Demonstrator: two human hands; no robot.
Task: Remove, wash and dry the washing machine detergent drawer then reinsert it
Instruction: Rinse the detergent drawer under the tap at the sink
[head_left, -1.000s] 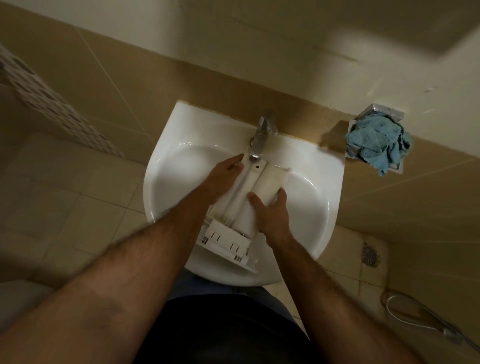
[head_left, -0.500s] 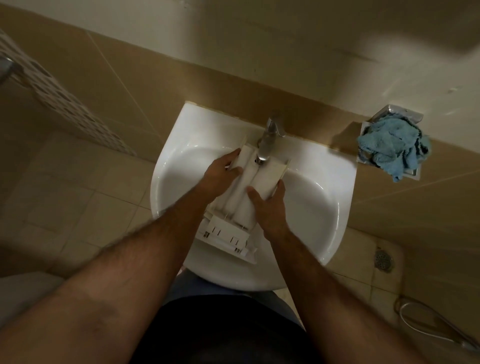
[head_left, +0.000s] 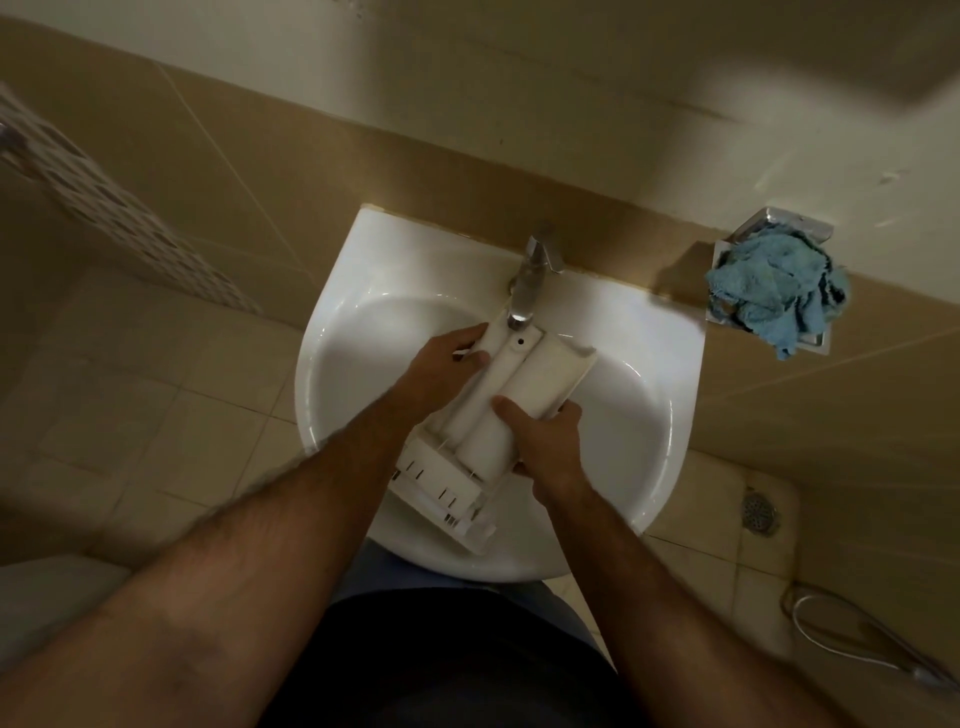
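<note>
The detergent drawer (head_left: 511, 402) lies underside up across the basin of the washbasin (head_left: 644, 415), its far end just under the spout of the tap (head_left: 527, 283) and its front panel towards the near rim. We judge it light, rigid moulded plastic, likely slippery if wet (we cannot tell whether water is running), with thin ribs and clips at the front that could snap under twisting. The long side walls look to us the soundest place to hold.

The left hand (head_left: 441, 366) grips the drawer's left edge near the far end, fingers curled round it. The right hand (head_left: 545, 441) clasps the right edge nearer the front, thumb laid flat on the underside.

A crumpled blue cloth (head_left: 776, 293) sits in a wall-mounted holder to the right, well apart.
</note>
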